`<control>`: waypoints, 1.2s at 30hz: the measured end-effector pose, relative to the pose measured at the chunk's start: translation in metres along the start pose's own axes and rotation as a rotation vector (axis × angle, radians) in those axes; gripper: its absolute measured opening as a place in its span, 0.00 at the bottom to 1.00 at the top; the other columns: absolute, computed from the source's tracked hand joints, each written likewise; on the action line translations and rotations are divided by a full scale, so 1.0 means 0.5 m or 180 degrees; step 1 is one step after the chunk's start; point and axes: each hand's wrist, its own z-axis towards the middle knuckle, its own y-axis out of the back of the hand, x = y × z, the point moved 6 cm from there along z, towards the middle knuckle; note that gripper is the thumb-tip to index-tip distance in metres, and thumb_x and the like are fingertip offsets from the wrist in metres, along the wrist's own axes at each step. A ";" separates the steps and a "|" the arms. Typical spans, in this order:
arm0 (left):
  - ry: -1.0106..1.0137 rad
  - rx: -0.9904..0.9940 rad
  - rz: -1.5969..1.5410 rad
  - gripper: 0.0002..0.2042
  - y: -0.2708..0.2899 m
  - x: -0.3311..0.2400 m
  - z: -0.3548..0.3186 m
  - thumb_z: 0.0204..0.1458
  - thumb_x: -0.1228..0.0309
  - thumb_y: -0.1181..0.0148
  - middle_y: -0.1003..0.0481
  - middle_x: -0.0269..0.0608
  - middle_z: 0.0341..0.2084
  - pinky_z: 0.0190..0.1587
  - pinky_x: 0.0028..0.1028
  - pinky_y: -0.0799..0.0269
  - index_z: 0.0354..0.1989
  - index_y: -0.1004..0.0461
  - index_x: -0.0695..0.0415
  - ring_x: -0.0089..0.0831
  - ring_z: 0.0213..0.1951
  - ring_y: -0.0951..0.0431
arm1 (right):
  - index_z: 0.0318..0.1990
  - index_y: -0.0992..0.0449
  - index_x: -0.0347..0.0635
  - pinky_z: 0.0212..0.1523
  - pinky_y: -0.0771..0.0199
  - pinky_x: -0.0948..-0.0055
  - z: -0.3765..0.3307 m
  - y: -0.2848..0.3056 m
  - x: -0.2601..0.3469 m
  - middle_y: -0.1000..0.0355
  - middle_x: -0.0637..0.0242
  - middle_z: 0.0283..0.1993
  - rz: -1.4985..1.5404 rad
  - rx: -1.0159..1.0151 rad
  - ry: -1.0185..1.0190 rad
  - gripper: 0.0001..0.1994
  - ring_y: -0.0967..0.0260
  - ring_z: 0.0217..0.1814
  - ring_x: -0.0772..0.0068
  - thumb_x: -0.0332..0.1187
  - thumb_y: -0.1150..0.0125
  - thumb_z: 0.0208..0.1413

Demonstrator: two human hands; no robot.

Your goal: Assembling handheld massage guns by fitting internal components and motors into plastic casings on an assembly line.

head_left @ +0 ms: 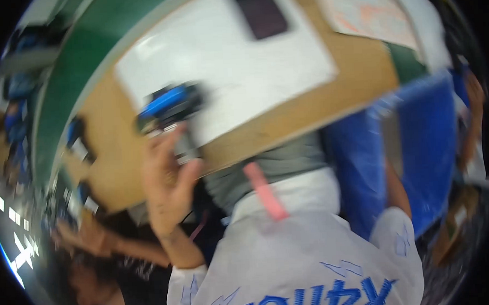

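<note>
the view is tilted and blurred by motion. the largest thing is the brown tabletop (334,88), running from the left middle up to the right, edged on its far side by a green band (82,61). on it lies a big white sheet (240,60), with a dark flat rectangular device (260,10) resting at the sheet's upper edge and a paper with pale orange drawing (369,11) further right.

below the table edge the person's own pale grey shirt (298,259) with blue print fills the lower middle, and a pink strip (265,192) lies across the lap near the table edge. to the right a blue fabric mass (424,139) covers the table's end; the right hand cannot be seen, as that arm goes in behind the blue fabric.

the left hand (166,180) rises from the lower middle with its forearm upright, fingers curled toward the table edge. a small blue and black device (169,106) sits on the lower left corner of the white sheet, just above the fingertips. a small greyish object (185,149) lies between thumb and fingers, and the hand seems to close on it, but the blur leaves the grip uncertain; whether the fingers touch the blue device cannot be told.

at the lower left another person's hand (87,235) and arm show, dim and blurred.
</note>
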 end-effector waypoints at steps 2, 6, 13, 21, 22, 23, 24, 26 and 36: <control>-0.0186 0.0250 0.0002 0.23 0.043 -0.006 -0.022 0.52 0.76 0.29 0.24 0.42 0.49 0.41 0.27 0.27 0.58 0.21 0.62 0.26 0.40 0.23 | 0.59 0.29 0.33 0.55 0.23 0.53 -0.221 0.063 -0.089 0.22 0.49 0.55 0.0441 0.0065 0.0337 0.22 0.22 0.54 0.44 0.28 0.39 0.56; 0.0300 -0.0668 -0.0922 0.19 0.129 0.126 -0.027 0.53 0.80 0.31 0.19 0.47 0.48 0.42 0.25 0.25 0.55 0.20 0.62 0.25 0.42 0.19 | 0.59 0.29 0.33 0.57 0.24 0.55 -0.147 0.185 -0.205 0.22 0.51 0.54 0.1092 0.0012 0.0292 0.22 0.23 0.55 0.47 0.28 0.38 0.56; -0.0432 -0.0461 -0.0796 0.21 0.126 0.115 0.071 0.49 0.86 0.32 0.19 0.45 0.53 0.42 0.24 0.22 0.53 0.19 0.61 0.26 0.44 0.18 | 0.59 0.28 0.33 0.59 0.25 0.58 -0.085 0.304 -0.256 0.22 0.55 0.54 0.1941 -0.0509 -0.0485 0.23 0.23 0.56 0.52 0.29 0.37 0.56; -0.0824 -0.0165 -0.0786 0.21 0.135 0.131 0.087 0.48 0.86 0.31 0.19 0.43 0.51 0.40 0.22 0.25 0.53 0.18 0.61 0.25 0.43 0.20 | 0.63 0.29 0.35 0.66 0.30 0.62 -0.188 0.649 -0.125 0.27 0.56 0.62 0.2491 -0.0203 -0.0482 0.28 0.28 0.62 0.60 0.30 0.32 0.53; -0.0902 -0.0220 -0.0822 0.21 0.135 0.129 0.085 0.48 0.86 0.31 0.19 0.41 0.49 0.38 0.22 0.26 0.53 0.18 0.60 0.24 0.41 0.21 | 0.64 0.30 0.33 0.66 0.31 0.61 -0.216 0.709 -0.135 0.27 0.55 0.61 0.2768 -0.0391 -0.0301 0.29 0.28 0.62 0.59 0.32 0.33 0.54; -0.0993 -0.0267 -0.0862 0.20 0.132 0.125 0.088 0.49 0.85 0.31 0.19 0.40 0.46 0.37 0.22 0.27 0.53 0.18 0.60 0.24 0.39 0.22 | 0.65 0.31 0.32 0.67 0.31 0.60 -0.235 0.764 -0.134 0.27 0.55 0.61 0.3043 -0.0594 -0.0120 0.31 0.28 0.62 0.58 0.33 0.33 0.54; -0.1082 -0.0311 -0.0889 0.20 0.129 0.122 0.092 0.50 0.84 0.30 0.19 0.39 0.44 0.35 0.22 0.28 0.53 0.18 0.59 0.23 0.37 0.22 | 0.65 0.31 0.32 0.67 0.31 0.60 -0.231 0.781 -0.096 0.27 0.55 0.61 0.3031 -0.0594 -0.0114 0.31 0.28 0.62 0.58 0.33 0.33 0.54; -0.1027 -0.0426 -0.0913 0.19 0.120 0.128 0.094 0.51 0.83 0.30 0.20 0.39 0.42 0.35 0.22 0.29 0.53 0.18 0.59 0.23 0.35 0.23 | 0.69 0.34 0.29 0.67 0.31 0.61 -0.226 0.814 0.008 0.27 0.52 0.60 0.3234 -0.1291 0.0271 0.35 0.28 0.62 0.59 0.37 0.33 0.55; -0.0309 -0.0421 -0.0340 0.20 0.091 0.123 0.092 0.54 0.79 0.32 0.19 0.43 0.44 0.41 0.26 0.26 0.56 0.20 0.61 0.30 0.41 0.22 | 0.71 0.33 0.30 0.70 0.36 0.68 -0.006 0.683 0.471 0.28 0.56 0.65 0.2712 -0.0437 0.0883 0.29 0.30 0.66 0.66 0.36 0.40 0.65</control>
